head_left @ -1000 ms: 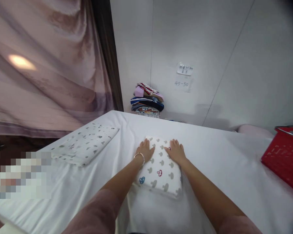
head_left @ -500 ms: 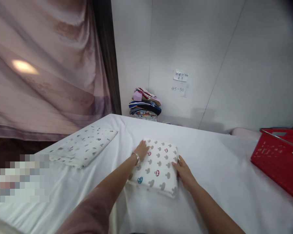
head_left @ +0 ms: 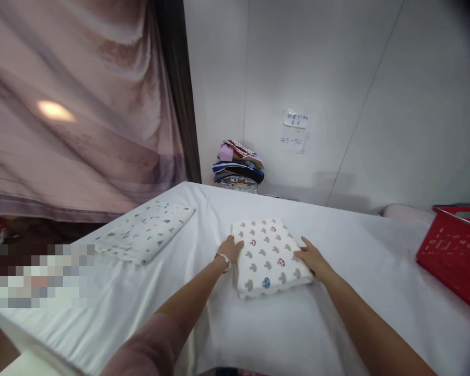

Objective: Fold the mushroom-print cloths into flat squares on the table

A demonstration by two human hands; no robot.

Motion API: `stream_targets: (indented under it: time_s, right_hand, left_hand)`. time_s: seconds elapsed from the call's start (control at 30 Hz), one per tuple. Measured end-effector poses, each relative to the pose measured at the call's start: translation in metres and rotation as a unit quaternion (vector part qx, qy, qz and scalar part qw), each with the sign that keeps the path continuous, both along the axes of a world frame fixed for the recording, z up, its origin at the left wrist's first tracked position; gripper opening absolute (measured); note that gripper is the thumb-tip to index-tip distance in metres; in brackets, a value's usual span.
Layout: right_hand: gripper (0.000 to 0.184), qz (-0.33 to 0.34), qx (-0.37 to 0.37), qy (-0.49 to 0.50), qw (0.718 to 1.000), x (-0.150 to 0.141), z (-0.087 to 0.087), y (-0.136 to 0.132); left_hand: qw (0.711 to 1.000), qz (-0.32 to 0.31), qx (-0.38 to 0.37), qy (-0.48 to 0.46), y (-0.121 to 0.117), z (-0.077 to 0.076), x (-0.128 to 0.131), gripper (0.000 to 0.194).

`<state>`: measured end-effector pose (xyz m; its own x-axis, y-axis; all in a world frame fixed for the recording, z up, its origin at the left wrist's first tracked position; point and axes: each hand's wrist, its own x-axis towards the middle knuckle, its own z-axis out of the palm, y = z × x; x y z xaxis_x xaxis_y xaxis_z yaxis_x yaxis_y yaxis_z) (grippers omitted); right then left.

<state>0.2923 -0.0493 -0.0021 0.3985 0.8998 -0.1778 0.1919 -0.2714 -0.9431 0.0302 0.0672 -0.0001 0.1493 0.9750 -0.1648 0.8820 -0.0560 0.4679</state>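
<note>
A folded white cloth (head_left: 267, 256) printed with grey, red and blue mushrooms lies on the white-covered table, its near edge slightly turned. My left hand (head_left: 231, 249), with a bracelet at the wrist, grips its left edge, thumb on top and the other fingers down along the side. On the opposite edge, my right hand (head_left: 313, 260) holds the cloth with one finger resting on top; its lower fingers are hidden. Further left lies a second folded white cloth (head_left: 151, 230) with small grey prints, touched by neither hand.
A red plastic basket (head_left: 454, 256) with a metal handle stands at the right edge. Behind the table rises a stack of folded fabrics (head_left: 238, 167) against the grey wall. A pink curtain (head_left: 82, 104) hangs at the left. Paper notes (head_left: 295, 120) are stuck on the wall.
The mushroom cloth has turned on the table and shifted right, both hands moving with it. My left hand has slid from its top to its left edge. The view has shifted slightly.
</note>
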Motion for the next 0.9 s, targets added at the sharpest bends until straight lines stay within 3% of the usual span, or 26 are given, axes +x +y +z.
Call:
stream_targets:
  time_s: [0.1, 0.17, 0.23, 0.33, 0.4, 0.47, 0.53, 0.67, 0.77, 0.9]
  right_hand:
    - [0.063, 0.016, -0.037, -0.139, 0.99, 0.011, -0.004, -0.002]
    - [0.056, 0.027, 0.016, -0.265, 0.964, 0.001, -0.006, -0.011]
    - [0.051, 0.052, 0.093, -0.377, 0.92, -0.017, -0.006, -0.023]
    - [0.05, 0.177, 0.146, -0.471, 0.852, -0.048, -0.006, -0.041]
    - [0.054, 0.269, 0.128, -0.505, 0.81, -0.062, -0.008, -0.049]
    - [0.058, 0.306, 0.102, -0.529, 0.785, -0.07, -0.006, -0.053]
    - [0.059, 0.295, 0.103, -0.548, 0.776, -0.079, -0.001, -0.054]
    - [0.059, 0.314, 0.177, -0.553, 0.751, -0.107, 0.007, -0.055]
    - [0.062, 0.352, 0.201, -0.536, 0.74, -0.13, -0.003, -0.054]
    - [0.061, 0.346, 0.205, -0.529, 0.747, -0.141, -0.018, -0.054]
  left_hand:
    - [1.0, 0.002, 0.008, -0.025, -0.005, -0.006, 0.002, 0.05]
    - [0.999, 0.01, 0.011, -0.045, -0.007, -0.009, 0.0, 0.053]
    - [0.998, 0.021, 0.014, -0.06, -0.008, -0.011, -0.001, 0.055]
    - [0.997, 0.034, 0.019, -0.067, -0.009, -0.013, -0.001, 0.055]
    - [0.996, 0.041, 0.019, -0.075, -0.009, -0.014, -0.001, 0.055]
    - [0.995, 0.047, 0.015, -0.085, -0.009, -0.014, -0.001, 0.055]
    - [0.995, 0.05, 0.011, -0.09, -0.008, -0.013, -0.001, 0.055]
    - [0.995, 0.053, 0.012, -0.085, -0.009, -0.009, 0.001, 0.053]
    - [0.996, 0.054, 0.016, -0.076, -0.011, -0.009, 0.002, 0.052]
    - [0.996, 0.042, 0.029, -0.073, -0.012, -0.012, 0.001, 0.051]
